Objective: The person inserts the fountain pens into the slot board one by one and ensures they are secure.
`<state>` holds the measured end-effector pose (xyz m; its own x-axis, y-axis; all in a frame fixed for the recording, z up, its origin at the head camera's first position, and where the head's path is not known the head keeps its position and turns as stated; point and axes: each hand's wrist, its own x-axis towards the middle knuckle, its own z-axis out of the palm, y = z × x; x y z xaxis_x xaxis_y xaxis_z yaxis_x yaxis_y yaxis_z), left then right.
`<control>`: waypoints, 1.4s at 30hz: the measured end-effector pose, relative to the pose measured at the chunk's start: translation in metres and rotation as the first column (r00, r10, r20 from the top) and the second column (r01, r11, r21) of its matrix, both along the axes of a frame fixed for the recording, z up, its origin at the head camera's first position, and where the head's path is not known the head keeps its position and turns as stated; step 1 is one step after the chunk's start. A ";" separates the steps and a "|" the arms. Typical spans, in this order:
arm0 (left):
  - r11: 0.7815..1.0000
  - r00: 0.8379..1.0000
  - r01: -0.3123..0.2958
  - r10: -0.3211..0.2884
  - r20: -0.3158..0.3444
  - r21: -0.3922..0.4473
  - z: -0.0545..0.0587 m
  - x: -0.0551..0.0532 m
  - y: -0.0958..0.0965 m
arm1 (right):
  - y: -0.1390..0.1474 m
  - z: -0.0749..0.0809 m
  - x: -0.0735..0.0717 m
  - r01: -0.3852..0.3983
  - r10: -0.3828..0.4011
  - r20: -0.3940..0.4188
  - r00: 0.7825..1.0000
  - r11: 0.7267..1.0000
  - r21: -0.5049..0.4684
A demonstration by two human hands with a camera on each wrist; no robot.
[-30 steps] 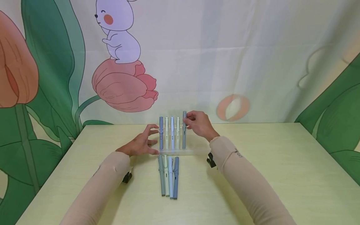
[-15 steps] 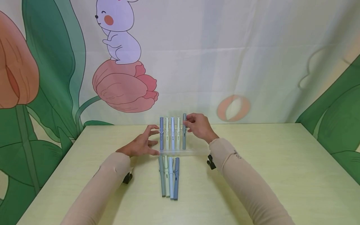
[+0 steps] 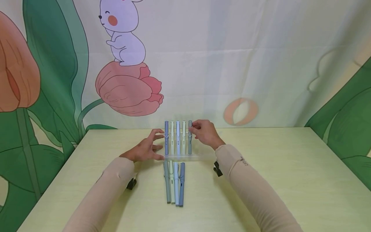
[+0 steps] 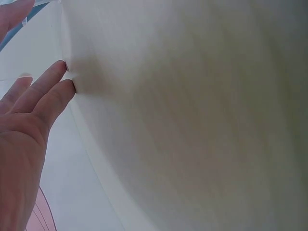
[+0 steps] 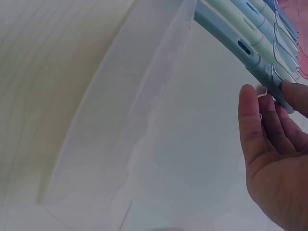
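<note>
Several capped pens stand upright in a row in a clear plastic pen stand point(image 3: 200, 157). At the row's right end, my right hand point(image 3: 205, 131) pinches the cap of a grey-green pen point(image 3: 190, 146) between thumb and fingers; the right wrist view shows the thumb on the cap by its clip. My left hand point(image 3: 146, 149) is at the stand's left end, fingers spread and fairly straight, beside the dark blue pen point(image 3: 166, 146). In the left wrist view its fingers point(image 4: 55, 98) reach forward with nothing held.
In front of the stand several more pens point(image 3: 176, 188) lie side by side on the pale wooden table point(image 3: 116, 212). A curtain point(image 3: 185, 64) printed with a rabbit and tulips hangs behind the table's back edge.
My right hand has lowered the grey-green pen until its top is level with the others in the row. The left hand has stayed in place.
</note>
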<state>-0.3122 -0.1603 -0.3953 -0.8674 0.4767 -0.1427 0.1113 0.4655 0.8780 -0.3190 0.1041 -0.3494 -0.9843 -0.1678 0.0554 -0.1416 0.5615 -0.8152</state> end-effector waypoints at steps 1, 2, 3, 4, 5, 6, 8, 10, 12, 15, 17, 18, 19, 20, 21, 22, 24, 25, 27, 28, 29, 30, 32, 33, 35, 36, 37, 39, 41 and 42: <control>1.000 1.000 0.001 -0.001 -0.001 0.000 0.000 0.000 0.000 | 0.000 0.000 0.000 0.000 0.000 -0.001 1.000 1.000 0.006; 1.000 1.000 0.001 -0.001 -0.002 -0.002 0.000 0.000 0.000 | 0.000 -0.001 0.000 0.000 0.000 -0.002 1.000 1.000 0.012; 1.000 1.000 0.002 -0.002 -0.003 -0.004 0.000 0.001 0.000 | 0.000 -0.001 0.001 -0.001 0.001 -0.001 1.000 1.000 0.017; 1.000 1.000 0.002 -0.002 -0.002 -0.002 0.000 0.001 0.000 | 0.000 -0.001 0.001 0.000 0.000 0.000 1.000 1.000 0.019; 1.000 1.000 0.002 -0.002 -0.001 -0.002 0.000 0.001 0.000 | 0.000 -0.001 0.001 -0.001 0.001 0.000 1.000 1.000 0.018; 1.000 1.000 0.002 -0.002 -0.001 -0.004 0.000 0.001 0.000 | 0.000 -0.001 0.001 -0.001 0.001 -0.001 1.000 1.000 0.020; 1.000 1.000 0.003 -0.003 0.000 -0.003 0.001 0.000 0.000 | 0.000 -0.001 0.001 -0.002 0.002 -0.002 1.000 1.000 0.020; 1.000 1.000 0.006 -0.006 -0.001 -0.001 0.000 0.000 -0.001 | 0.000 -0.001 0.001 -0.005 0.005 -0.001 1.000 1.000 0.018; 1.000 1.000 0.012 -0.012 -0.004 0.003 0.000 0.000 -0.002 | 0.000 -0.001 0.001 -0.007 0.007 -0.001 1.000 1.000 0.018; 1.000 1.000 0.017 -0.017 -0.004 0.009 0.000 0.000 -0.002 | 0.000 -0.001 0.000 -0.004 0.004 0.003 1.000 1.000 0.021; 1.000 1.000 0.016 -0.016 -0.002 0.012 0.000 0.000 -0.002 | 0.000 -0.001 0.000 -0.004 0.004 0.004 1.000 1.000 0.028; 1.000 1.000 0.014 -0.014 -0.001 0.012 -0.001 0.000 -0.002 | 0.000 -0.001 0.000 -0.005 0.004 0.004 1.000 0.999 0.032; 1.000 1.000 0.013 -0.013 0.000 0.011 -0.001 0.000 -0.002 | 0.001 0.000 0.000 -0.004 0.004 0.002 1.000 0.999 0.038; 1.000 1.000 0.009 -0.009 0.001 0.011 -0.001 0.000 -0.002 | 0.001 0.001 0.001 -0.007 0.007 0.001 1.000 0.999 0.037; 1.000 1.000 0.009 -0.009 0.003 0.012 -0.001 0.000 -0.002 | 0.002 0.002 0.001 -0.008 0.008 0.000 1.000 0.999 0.037; 1.000 1.000 0.008 -0.008 0.004 0.012 -0.001 0.000 -0.002 | 0.002 0.003 0.002 -0.009 0.009 -0.001 1.000 0.999 0.036; 1.000 1.000 0.008 -0.009 0.006 0.012 -0.001 0.000 -0.002 | 0.003 0.006 0.004 -0.010 0.010 -0.004 1.000 1.000 0.027; 1.000 1.000 0.009 -0.009 0.005 0.010 -0.001 0.000 -0.002 | 0.004 0.007 0.005 -0.009 0.009 -0.005 1.000 1.000 0.025; 1.000 1.000 0.011 -0.011 0.003 0.009 -0.001 -0.001 -0.002 | 0.005 0.009 0.007 -0.006 0.006 -0.006 1.000 1.000 0.015; 1.000 1.000 0.010 -0.010 0.002 0.007 -0.001 -0.001 -0.002 | 0.005 0.009 0.008 -0.005 0.005 -0.010 1.000 1.000 0.015; 1.000 1.000 0.010 -0.010 -0.001 0.003 -0.002 -0.001 -0.002 | 0.006 0.010 0.008 -0.004 0.004 -0.014 1.000 1.000 0.013; 1.000 1.000 0.010 -0.010 -0.003 0.000 -0.002 -0.002 -0.002 | 0.006 0.010 0.009 -0.003 0.003 -0.017 1.000 1.000 0.012; 1.000 1.000 0.008 -0.008 -0.005 -0.002 -0.002 -0.002 -0.001 | 0.008 0.011 0.011 -0.001 0.001 -0.022 1.000 1.000 0.005; 1.000 1.000 0.008 -0.008 -0.004 -0.001 -0.002 -0.002 -0.001 | 0.008 0.012 0.011 0.001 -0.001 -0.024 1.000 1.000 -0.001; 1.000 1.000 0.011 -0.011 -0.006 -0.002 -0.002 -0.003 -0.001 | 0.009 0.012 0.013 0.003 -0.004 -0.028 1.000 1.000 -0.008; 1.000 1.000 0.012 -0.012 -0.005 -0.001 -0.003 -0.003 -0.001 | 0.010 0.013 0.014 0.005 -0.005 -0.032 0.999 1.000 -0.011; 1.000 1.000 0.012 -0.012 -0.006 -0.002 -0.003 -0.003 -0.001 | 0.010 0.012 0.015 0.005 -0.005 -0.036 0.999 1.000 -0.016; 1.000 1.000 0.012 -0.012 -0.010 -0.007 -0.003 -0.003 -0.001 | 0.011 0.012 0.016 0.004 -0.005 -0.039 0.999 0.999 -0.032; 1.000 1.000 0.008 -0.008 -0.009 -0.011 -0.004 -0.003 -0.001 | 0.012 0.011 0.018 0.001 -0.003 -0.038 0.999 0.999 -0.047; 1.000 1.000 0.006 -0.006 -0.009 -0.012 -0.004 -0.003 -0.002 | 0.012 0.010 0.018 -0.001 -0.001 -0.035 0.999 0.998 -0.057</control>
